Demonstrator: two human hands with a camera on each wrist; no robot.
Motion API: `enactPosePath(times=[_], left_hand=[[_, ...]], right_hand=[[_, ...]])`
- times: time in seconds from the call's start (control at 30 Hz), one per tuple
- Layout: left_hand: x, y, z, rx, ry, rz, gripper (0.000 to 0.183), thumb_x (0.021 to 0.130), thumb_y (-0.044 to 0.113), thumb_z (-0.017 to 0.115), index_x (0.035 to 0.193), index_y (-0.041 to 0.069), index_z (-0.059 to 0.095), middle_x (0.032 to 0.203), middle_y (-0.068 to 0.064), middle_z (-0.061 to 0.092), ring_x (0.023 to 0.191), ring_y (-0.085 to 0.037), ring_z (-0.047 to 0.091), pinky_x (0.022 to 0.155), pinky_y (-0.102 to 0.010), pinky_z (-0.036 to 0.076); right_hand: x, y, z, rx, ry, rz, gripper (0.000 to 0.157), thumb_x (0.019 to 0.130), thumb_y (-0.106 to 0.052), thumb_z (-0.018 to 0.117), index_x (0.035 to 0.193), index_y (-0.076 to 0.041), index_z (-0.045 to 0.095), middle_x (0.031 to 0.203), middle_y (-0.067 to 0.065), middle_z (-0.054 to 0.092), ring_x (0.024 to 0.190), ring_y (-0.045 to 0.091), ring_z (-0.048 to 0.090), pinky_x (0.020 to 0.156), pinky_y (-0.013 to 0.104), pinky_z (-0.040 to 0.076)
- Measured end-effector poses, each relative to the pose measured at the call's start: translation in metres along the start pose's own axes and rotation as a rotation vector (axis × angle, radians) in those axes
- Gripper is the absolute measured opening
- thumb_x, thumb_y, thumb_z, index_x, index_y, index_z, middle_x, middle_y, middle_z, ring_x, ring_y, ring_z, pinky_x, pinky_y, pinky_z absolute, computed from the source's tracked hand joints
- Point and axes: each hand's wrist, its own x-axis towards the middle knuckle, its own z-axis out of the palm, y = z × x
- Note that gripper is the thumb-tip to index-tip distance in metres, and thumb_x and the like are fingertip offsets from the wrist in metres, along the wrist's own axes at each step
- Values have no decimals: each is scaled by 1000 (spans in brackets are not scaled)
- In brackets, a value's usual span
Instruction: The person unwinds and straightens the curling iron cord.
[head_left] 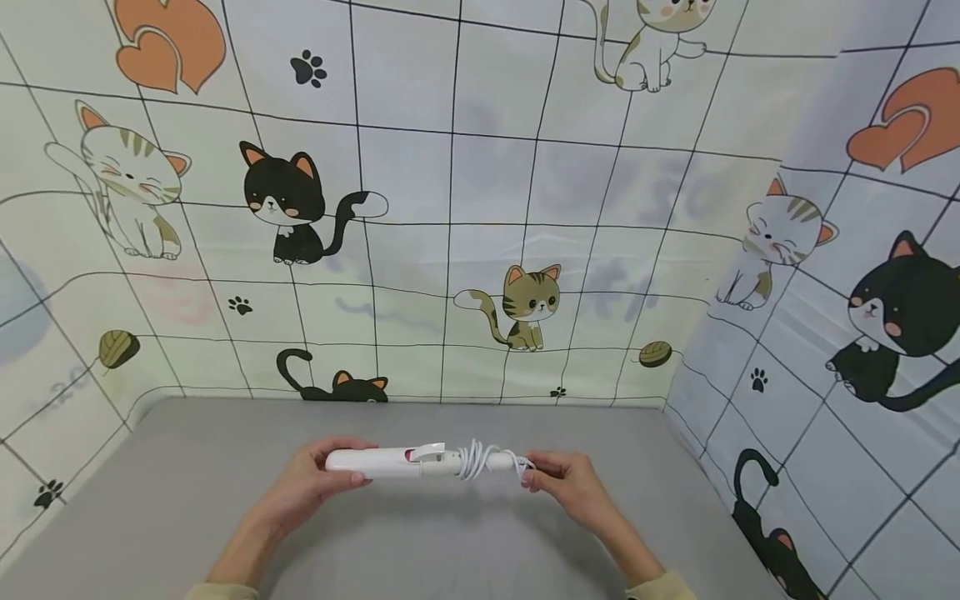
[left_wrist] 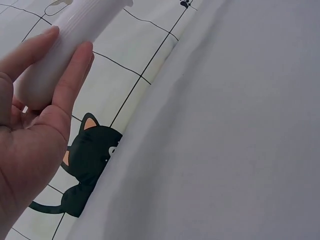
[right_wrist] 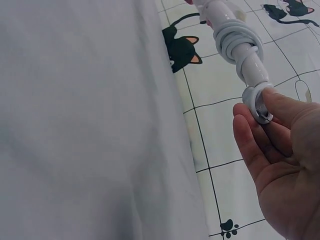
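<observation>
A white curling iron [head_left: 375, 462] with a clip lever [head_left: 427, 452] is held level above the grey surface. White cord [head_left: 472, 460] is wound in several turns round its thinner part. My left hand [head_left: 315, 475] grips the thick rounded end, thumb on the near side and fingers on the far side; the left wrist view shows this smooth end of the curling iron [left_wrist: 45, 75] between thumb and fingers. At the other end, my right hand [head_left: 566, 483] pinches a loop of the cord [right_wrist: 252, 102] between thumb and fingertips. Part of that loop is hidden by the thumb.
Under both hands lies a grey tabletop [head_left: 420, 550]. White cloth walls [head_left: 405, 183] with black grid lines and printed cats stand behind it and at both sides.
</observation>
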Motion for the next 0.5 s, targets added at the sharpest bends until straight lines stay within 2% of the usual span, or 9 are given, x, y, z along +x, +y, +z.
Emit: enactPosePath(times=[0.1, 0.27, 0.5], left_hand=[[0, -1, 1, -16, 4, -3, 49, 85, -11, 74, 131, -14, 57, 123, -14, 64, 107, -25, 64, 98, -47, 58], [1, 1, 1, -6, 41, -15, 53, 84, -11, 76, 132, -18, 55, 120, -15, 64, 104, -24, 66, 96, -43, 60], [1, 5, 1, 12, 32, -4, 50, 84, -9, 77, 131, -14, 59, 121, -17, 63, 105, -25, 65, 96, -43, 60]], right_hand=[[0, 0, 0, -2, -39, -2, 33, 96, -12, 74, 122, 7, 70, 104, 16, 76, 83, 17, 72, 78, 41, 65], [0, -2, -4, 62, -127, -28, 35, 101, -8, 65, 130, 12, 63, 118, 25, 70, 93, 19, 73, 85, 32, 64], [-1, -3, -9, 140, -193, -23, 38, 103, -8, 62, 134, 14, 58, 123, 30, 66, 102, 19, 72, 91, 31, 62]])
